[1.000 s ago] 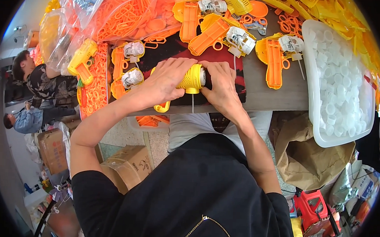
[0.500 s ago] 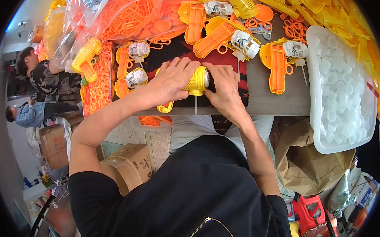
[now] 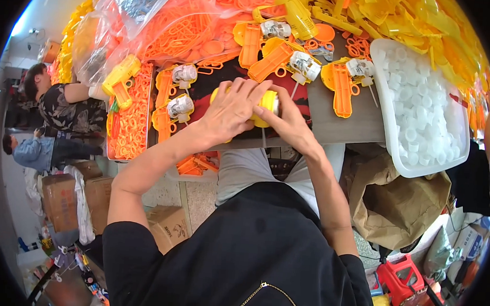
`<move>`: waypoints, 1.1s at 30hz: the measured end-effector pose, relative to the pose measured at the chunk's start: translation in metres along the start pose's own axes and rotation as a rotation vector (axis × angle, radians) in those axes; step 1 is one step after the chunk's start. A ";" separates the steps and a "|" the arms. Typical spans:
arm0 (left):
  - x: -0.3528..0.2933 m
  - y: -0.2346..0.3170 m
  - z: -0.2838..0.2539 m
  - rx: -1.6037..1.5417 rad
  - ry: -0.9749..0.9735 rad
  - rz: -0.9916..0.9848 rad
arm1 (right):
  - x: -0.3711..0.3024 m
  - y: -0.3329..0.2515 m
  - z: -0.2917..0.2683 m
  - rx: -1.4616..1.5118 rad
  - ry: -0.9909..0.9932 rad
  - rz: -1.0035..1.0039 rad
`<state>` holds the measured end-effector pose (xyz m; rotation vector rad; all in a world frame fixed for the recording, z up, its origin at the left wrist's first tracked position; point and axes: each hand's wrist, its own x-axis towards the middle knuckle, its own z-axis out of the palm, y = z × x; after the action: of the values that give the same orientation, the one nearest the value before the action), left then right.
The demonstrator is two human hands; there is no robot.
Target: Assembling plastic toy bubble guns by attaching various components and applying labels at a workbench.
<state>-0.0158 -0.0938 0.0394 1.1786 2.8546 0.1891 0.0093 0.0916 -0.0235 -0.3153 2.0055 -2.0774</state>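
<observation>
Both my hands hold a yellow plastic toy gun point(image 3: 269, 101) above the dark mat at the table's near edge. My left hand point(image 3: 233, 108) is closed over its body from above and hides most of it. My right hand point(image 3: 287, 121) grips its round front end, with the thumb reaching across toward my left fingers. A thin pale stem hangs below the toy. Beyond and beside my hands lie several half-assembled toy guns, such as one point(image 3: 343, 90) with an orange grip, a yellow shell and a white round mechanism. Another half-assembled gun point(image 3: 180, 106) lies left of my left hand.
A white bin point(image 3: 378, 104) of translucent caps stands at the right. Orange rings fill a box point(image 3: 149, 115) at the left, below a finished-looking yellow toy gun point(image 3: 121, 81). Yellow shells point(image 3: 417, 29) heap up behind. Under the table's right side is a brown paper bag point(image 3: 383, 215).
My hands have drawn closer together on the toy gun, and my right thumb now lies across it. More of the toy is covered. The whole view has shifted slightly.
</observation>
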 end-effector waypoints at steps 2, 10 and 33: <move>0.005 -0.003 -0.004 -0.046 0.042 0.075 | -0.001 0.008 -0.001 0.114 0.044 0.020; -0.057 -0.048 0.007 -1.074 0.302 -0.527 | -0.013 0.010 0.003 0.343 0.031 -0.052; -0.045 0.000 0.005 -0.730 0.476 -0.217 | 0.003 -0.028 0.014 -0.222 0.023 -0.356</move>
<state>0.0165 -0.1247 0.0340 0.7265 2.7746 1.5103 0.0106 0.0788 0.0051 -0.7414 2.3413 -2.0522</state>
